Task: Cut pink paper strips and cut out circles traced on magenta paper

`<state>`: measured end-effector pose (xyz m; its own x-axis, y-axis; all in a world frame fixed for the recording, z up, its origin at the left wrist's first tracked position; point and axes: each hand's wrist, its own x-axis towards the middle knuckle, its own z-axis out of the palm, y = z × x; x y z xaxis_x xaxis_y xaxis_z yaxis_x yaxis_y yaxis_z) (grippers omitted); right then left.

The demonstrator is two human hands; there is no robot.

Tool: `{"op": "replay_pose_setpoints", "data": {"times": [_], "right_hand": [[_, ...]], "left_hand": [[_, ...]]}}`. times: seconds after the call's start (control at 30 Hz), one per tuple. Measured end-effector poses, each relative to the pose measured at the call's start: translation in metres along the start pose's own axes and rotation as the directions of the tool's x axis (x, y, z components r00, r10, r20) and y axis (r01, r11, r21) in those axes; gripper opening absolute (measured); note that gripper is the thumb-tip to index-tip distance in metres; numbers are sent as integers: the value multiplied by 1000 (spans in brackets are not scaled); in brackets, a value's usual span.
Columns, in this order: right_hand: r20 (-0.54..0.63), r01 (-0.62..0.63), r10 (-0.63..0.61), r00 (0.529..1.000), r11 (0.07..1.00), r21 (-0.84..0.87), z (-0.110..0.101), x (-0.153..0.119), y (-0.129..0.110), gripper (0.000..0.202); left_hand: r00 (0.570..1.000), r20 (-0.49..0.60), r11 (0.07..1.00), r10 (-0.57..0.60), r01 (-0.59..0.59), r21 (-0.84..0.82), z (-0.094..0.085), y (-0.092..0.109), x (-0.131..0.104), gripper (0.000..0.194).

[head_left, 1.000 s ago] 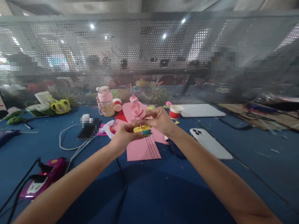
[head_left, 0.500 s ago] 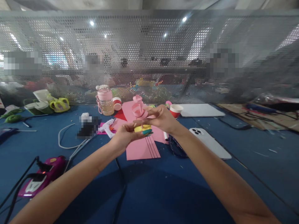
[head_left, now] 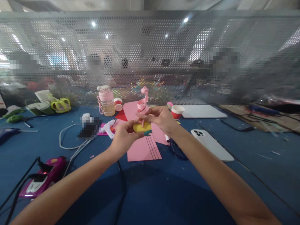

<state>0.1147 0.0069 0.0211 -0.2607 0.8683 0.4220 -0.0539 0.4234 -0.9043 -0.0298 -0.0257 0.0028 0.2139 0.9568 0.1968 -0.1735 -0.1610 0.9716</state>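
My left hand (head_left: 122, 136) pinches a small, rounded yellow piece (head_left: 138, 127) between thumb and fingers. My right hand (head_left: 162, 118) meets it from the other side, its fingertips closed on a curled pink paper strip (head_left: 142, 104). The strip's loose end twists upward above the fingers, while a thin pink part hangs down across the front of the yellow piece. Whether the strip is fixed to that piece, I cannot tell. Beneath both hands lie pink paper sheets (head_left: 138, 151), the front one marked with several dark lines. Fingers partly cover the yellow piece.
Left of the sheets are a white glue gun (head_left: 108, 128), a drink bottle (head_left: 107, 101) and cables. A purple power strip (head_left: 43, 176) lies front left. A red-and-white paper cup (head_left: 177, 112) and a white phone (head_left: 211, 143) are at right. A perforated metal screen (head_left: 150, 47) stands behind.
The pink strip has turned and risen slightly, its loose end now higher and farther right. More of the yellow piece shows. Both hands stay close together, still gripping.
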Motion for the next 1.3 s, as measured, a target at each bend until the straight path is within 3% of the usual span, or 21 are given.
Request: {"op": "replay_pose_setpoints", "data": {"times": [0.4, 0.53, 0.67, 0.77, 0.9, 1.0, 1.13, 1.23, 1.3], "right_hand": [[-43, -41, 47, 998, 991, 124, 8, 2, 7, 24], [-249, 5, 58, 967, 969, 247, -12, 9, 2, 19], [-415, 31, 46, 909, 983, 178, -47, 10, -13, 13], [-402, -11, 83, 912, 984, 177, -58, 8, -20, 8], [-289, -97, 182, 940, 954, 284, -48, 9, -15, 2], [-199, -168, 250, 947, 919, 357, -38, 11, -7, 9], [-146, -265, 341, 929, 885, 383, -34, 11, -2, 13], [-135, -330, 399, 907, 872, 362, -33, 10, 1, 15], [-136, -325, 386, 912, 886, 331, -33, 10, 4, 13]], "left_hand": [[998, 3, 998, -55, 55, 28, -4, 1, 3, 39], [971, 86, 973, -224, 217, 78, 3, -18, -6, 47], [938, 154, 951, -309, 301, 76, 9, -41, -11, 48], [954, 151, 965, -259, 247, 91, 3, -51, -5, 51], [967, 90, 944, -240, 211, 255, -13, -64, 8, 51], [984, 127, 826, -121, 29, 563, -23, -73, 12, 45], [940, 335, 555, 65, -313, 771, -28, -76, 14, 36], [919, 374, 370, 126, -394, 841, -28, -78, 14, 31], [925, 355, 332, 138, -381, 863, -29, -79, 14, 35]]}}
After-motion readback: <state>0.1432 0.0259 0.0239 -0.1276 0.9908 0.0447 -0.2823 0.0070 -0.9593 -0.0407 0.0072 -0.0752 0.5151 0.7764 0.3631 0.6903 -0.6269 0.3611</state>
